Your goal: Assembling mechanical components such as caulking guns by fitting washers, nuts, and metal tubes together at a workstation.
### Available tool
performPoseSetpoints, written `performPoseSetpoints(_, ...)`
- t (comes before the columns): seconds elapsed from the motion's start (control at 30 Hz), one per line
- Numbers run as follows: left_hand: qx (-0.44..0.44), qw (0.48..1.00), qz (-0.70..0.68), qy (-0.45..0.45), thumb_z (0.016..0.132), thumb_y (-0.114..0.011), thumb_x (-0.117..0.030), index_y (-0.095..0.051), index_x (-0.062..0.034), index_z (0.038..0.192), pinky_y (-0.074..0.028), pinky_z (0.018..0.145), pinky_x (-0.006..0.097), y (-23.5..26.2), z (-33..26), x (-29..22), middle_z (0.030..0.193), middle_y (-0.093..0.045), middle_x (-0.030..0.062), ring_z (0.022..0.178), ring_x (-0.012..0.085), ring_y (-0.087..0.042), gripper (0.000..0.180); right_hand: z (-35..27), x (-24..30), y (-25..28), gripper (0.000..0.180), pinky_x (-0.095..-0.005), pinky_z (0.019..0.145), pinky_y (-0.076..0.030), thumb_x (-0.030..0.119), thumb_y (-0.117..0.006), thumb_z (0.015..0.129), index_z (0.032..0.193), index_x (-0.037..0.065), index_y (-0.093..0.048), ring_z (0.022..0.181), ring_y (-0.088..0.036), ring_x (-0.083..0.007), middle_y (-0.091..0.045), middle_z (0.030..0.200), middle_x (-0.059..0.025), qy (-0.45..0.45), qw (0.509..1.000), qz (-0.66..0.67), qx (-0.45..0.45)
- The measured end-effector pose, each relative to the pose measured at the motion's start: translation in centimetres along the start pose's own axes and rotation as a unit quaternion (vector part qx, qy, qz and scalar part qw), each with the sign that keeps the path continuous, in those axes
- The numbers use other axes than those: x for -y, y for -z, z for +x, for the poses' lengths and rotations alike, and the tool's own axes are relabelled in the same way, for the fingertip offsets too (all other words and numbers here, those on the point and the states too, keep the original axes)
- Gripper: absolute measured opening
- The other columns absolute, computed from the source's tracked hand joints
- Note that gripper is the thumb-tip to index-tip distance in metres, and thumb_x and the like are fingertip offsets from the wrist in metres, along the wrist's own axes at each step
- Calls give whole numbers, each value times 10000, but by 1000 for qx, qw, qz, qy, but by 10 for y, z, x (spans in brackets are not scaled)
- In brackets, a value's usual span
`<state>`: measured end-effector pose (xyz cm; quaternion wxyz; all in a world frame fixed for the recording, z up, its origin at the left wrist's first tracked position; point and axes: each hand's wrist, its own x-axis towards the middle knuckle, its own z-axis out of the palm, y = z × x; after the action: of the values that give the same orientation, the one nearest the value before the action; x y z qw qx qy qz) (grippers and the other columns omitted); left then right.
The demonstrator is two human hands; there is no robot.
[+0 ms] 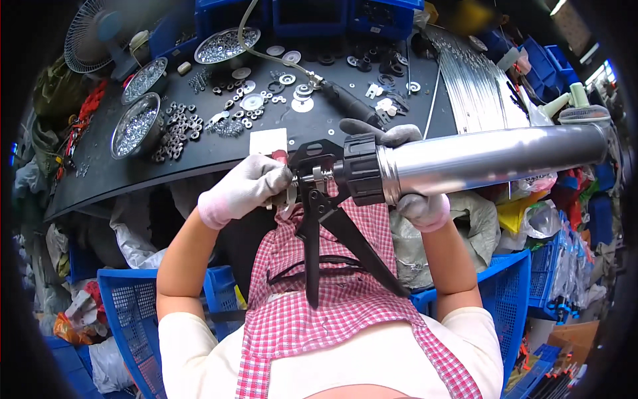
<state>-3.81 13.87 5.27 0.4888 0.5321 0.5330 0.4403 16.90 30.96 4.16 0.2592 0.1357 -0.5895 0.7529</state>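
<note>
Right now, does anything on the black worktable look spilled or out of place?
Yes. Small metal nuts and washers lie loose on the black worktable beside the round metal bowls, not inside them. Otherwise, both gloved hands hold the long silver tube tool level: left hand at its rear, right hand around the black collar.

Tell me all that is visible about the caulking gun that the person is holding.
The caulking gun is held level above the lap, its long, shiny metal barrel pointing to the person's right. A black ribbed collar joins the barrel to a black frame, from which a black handle and trigger hang down over the checked apron. The gloved right hand wraps the collar end; the gloved left hand touches the silver fitting at the rear.
</note>
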Motion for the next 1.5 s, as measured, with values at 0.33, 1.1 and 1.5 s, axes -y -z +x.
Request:
performPoseSetpoints(0.33,-263,838,385,-283,489,-887,-240,-370,-76,1366,-472,888,422,-34,20,-41,1110,-576,182,1003,344,-592,1031,-8,-15,-30,718,-314,912,-454,351,-761,774,1276,10,-378,1027,-550,-150,-572,1130,-72,-15,977,54,-204)
performPoseSetpoints(1.1,-387,730,540,-158,563,-756,-58,-510,10,1248,-410,980,405,5,-62,3,1181,-596,166,1073,311,-582,731,-290,15,221,426,-372,976,-435,314,-463,863,1127,43,-657,1130,-578,-336,-607,1192,-217,-736,358,-575,0)
performPoseSetpoints(1.5,-423,712,558,-48,540,-719,-36,-531,-15,1246,-420,947,403,-16,-80,25,1149,-604,144,1027,325,-589,730,-349,-7,296,568,-368,1066,-330,448,-435,929,1340,62,-499,1240,-474,-330,-517,1345,-151,-694,376,-581,-197)
